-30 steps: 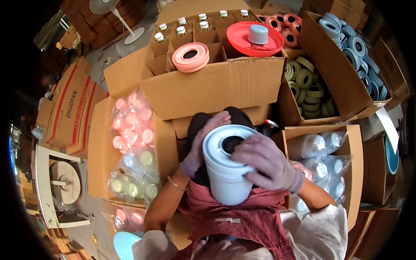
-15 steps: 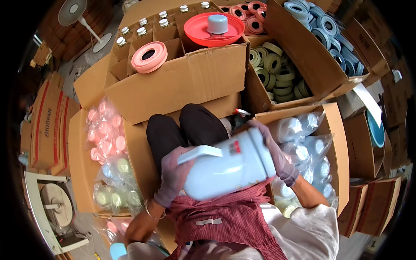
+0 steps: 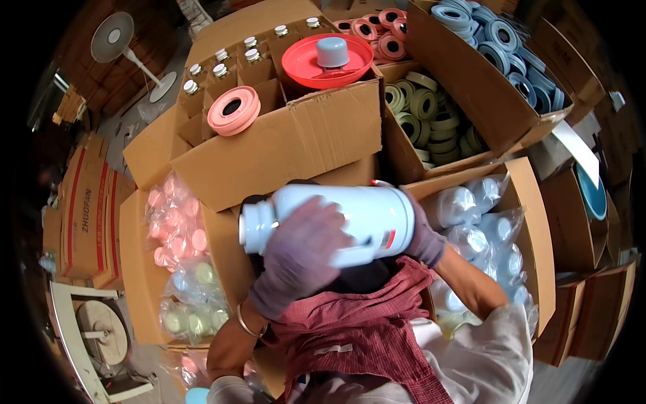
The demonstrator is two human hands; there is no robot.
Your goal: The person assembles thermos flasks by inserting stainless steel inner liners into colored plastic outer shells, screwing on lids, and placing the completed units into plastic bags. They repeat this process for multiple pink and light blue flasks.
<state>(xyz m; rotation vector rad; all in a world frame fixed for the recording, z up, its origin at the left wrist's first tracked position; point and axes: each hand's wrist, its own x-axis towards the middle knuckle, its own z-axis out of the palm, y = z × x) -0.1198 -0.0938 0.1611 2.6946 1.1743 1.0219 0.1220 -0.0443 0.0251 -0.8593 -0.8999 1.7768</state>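
A light blue thermos jug lies on its side above my lap, its narrow neck pointing left and its base to the right. My right hand, in a thin purple-grey glove, grips the base end. Across the jug's front near the neck is my gloved left hand, smeared by motion; how firmly its fingers close cannot be made out. A small red label shows on the jug's lower side. Part of the jug's handle shows beside my left fingers.
Ahead stands a divided carton with silver-capped bottles, a pink ring lid and a red dish. Cartons of green rings and blue rings stand at far right. Bagged pink cups lie left, bagged blue ones right.
The jug has been turned end for end: its wide end was at right with the handle on top, and now its neck faces left. My left hand has shifted from the handle across the body.
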